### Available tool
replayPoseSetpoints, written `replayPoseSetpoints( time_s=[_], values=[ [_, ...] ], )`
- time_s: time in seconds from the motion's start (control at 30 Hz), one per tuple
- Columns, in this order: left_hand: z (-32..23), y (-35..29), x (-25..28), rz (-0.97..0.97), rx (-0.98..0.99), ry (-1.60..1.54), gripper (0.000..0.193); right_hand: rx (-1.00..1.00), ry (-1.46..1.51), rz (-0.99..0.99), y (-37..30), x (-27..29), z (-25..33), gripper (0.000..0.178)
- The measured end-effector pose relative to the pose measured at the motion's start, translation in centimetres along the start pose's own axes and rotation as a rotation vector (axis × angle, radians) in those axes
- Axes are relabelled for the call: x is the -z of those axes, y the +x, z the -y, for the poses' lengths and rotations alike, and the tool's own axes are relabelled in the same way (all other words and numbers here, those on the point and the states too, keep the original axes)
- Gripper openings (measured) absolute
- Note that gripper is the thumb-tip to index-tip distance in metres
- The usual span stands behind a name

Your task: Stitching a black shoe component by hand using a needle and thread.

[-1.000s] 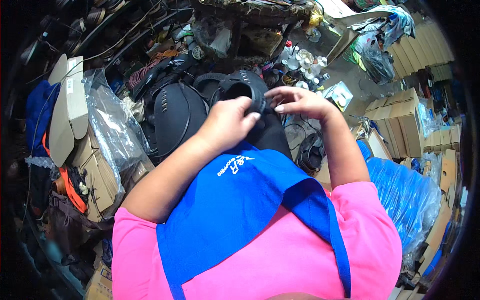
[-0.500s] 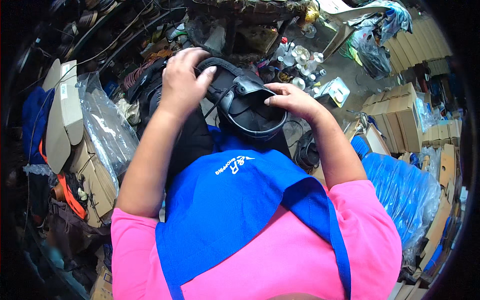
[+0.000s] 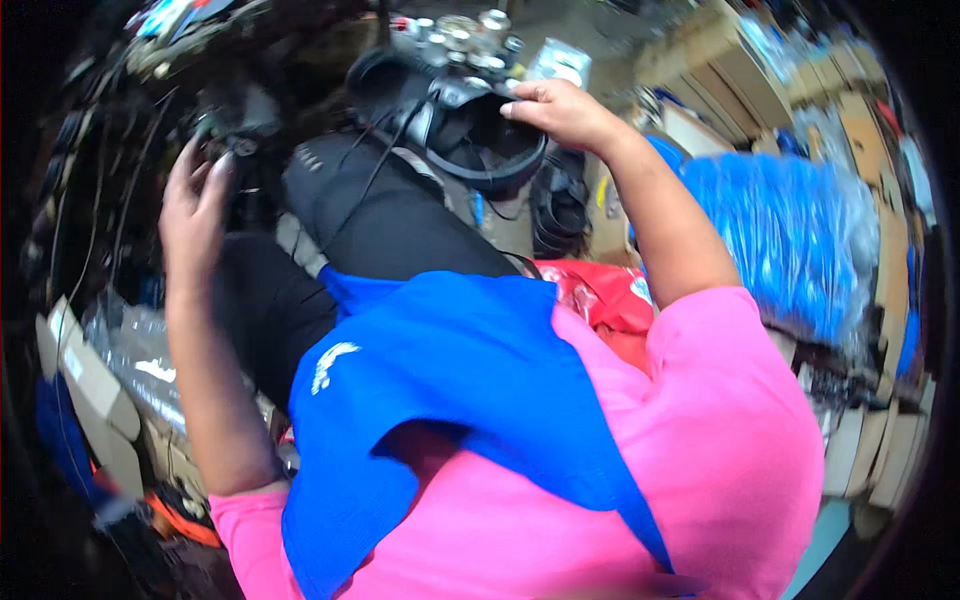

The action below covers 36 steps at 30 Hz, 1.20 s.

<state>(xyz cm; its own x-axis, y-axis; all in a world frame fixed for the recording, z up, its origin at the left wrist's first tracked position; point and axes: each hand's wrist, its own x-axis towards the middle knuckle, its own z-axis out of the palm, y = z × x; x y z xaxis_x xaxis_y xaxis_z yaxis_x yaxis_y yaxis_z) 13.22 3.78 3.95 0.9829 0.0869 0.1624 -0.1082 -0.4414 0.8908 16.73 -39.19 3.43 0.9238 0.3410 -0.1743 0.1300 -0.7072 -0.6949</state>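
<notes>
My right hand (image 3: 562, 112) pinches the far rim of a black shoe (image 3: 487, 182), holding it up in front of my knee. Its dark opening and shiny piped edge face me, and a padded part stretches out to the left. Thin black laces (image 3: 392, 160) dangle from it over my black trouser leg. My left hand (image 3: 193, 205) is raised away from the shoe at the left, fingers apart with nothing visible in them. Both the hand and the dark clutter behind it are somewhat blurred.
Another black shoe (image 3: 560, 205) is on the floor to the right. Beyond stand several bottles and jars (image 3: 462, 40). Cardboard boxes (image 3: 715, 75) and a plastic-wrapped blue bundle (image 3: 775, 240) flank my right side. A red bag (image 3: 600, 295) lies by my hip, and flat cardboard (image 3: 95, 375) at my left.
My left hand has let go of the shoe and moved left, opening. The right hand still holds the shoe, now farther out. The view has turned to the right.
</notes>
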Motion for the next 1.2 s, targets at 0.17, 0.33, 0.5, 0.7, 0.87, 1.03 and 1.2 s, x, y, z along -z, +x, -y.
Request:
replayPoseSetpoints(
  time_s=[0.17,0.33,0.5,0.7,0.87,1.03,1.2],
  values=[
    [7.7,0.2,5.4,0.160,0.250,0.306,0.035,-0.259,-0.137,-0.357,-5.9,0.6,-12.4,0.035],
    [8.2,-1.8,6.2,0.077,0.314,0.136,0.034,-0.613,-0.239,-0.466,-11.0,-2.0,-19.2,0.036],
    [7.7,-3.6,9.0,-0.035,0.317,0.211,0.031,-0.827,-0.195,-0.548,-13.0,-6.1,-25.5,0.039],
    [6.9,-5.5,11.5,-0.133,0.505,0.144,0.030,-0.944,-0.109,-0.274,-13.7,-11.6,-31.3,0.050],
    [4.5,-4.6,10.8,-0.053,0.452,0.364,0.026,-1.090,-0.113,-0.227,-12.6,-14.0,-29.4,0.059],
    [-5.1,-3.4,-5.1,0.233,-0.099,0.455,0.016,-0.619,-0.497,-0.244,-13.4,-15.2,-24.4,0.051],
    [-12.2,-3.3,-14.5,0.557,-0.449,0.602,0.010,-0.676,-0.359,0.023,-13.5,-18.2,-24.2,0.057]
  ],
)
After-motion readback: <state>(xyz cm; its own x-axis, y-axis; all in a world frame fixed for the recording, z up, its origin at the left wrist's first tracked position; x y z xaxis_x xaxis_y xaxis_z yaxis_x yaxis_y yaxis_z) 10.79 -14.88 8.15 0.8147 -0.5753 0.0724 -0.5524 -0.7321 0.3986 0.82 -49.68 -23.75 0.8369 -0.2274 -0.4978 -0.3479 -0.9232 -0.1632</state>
